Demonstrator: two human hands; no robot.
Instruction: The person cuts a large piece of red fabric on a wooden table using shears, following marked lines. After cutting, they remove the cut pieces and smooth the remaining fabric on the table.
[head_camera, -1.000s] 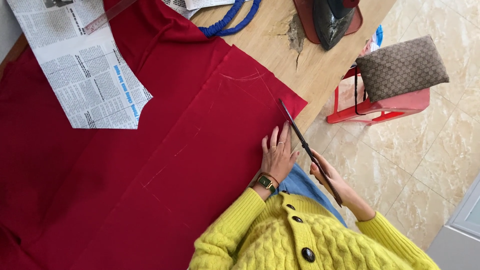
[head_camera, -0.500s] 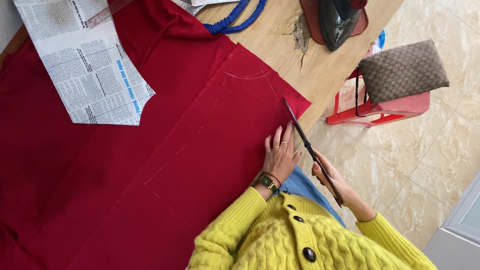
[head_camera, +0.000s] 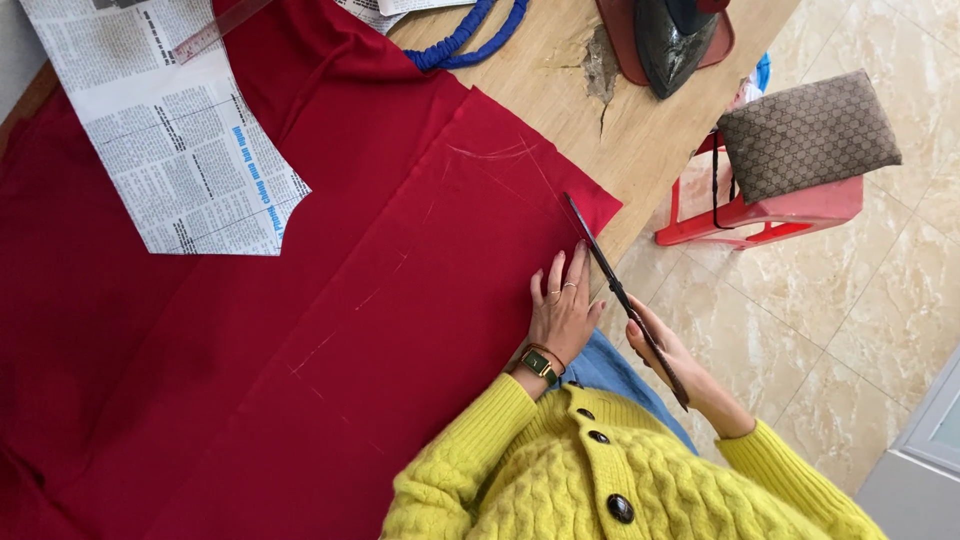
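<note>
Scissors (head_camera: 610, 280) diagonal; tips up-left

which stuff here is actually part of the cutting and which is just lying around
In use: red fabric, scissors, left hand, right hand.
Lying about: newspaper pattern, clear ruler, iron, blue cord, brown pouch, red stool.

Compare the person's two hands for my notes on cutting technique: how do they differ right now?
The left hand lies flat, fingers spread, pressing the red fabric; the right hand is closed around the scissors. The left hand sits wholly on the cloth, while the right hand is past the table edge. The left wrist wears a watch; the right shows none. Both come out of yellow knit sleeves.
</note>
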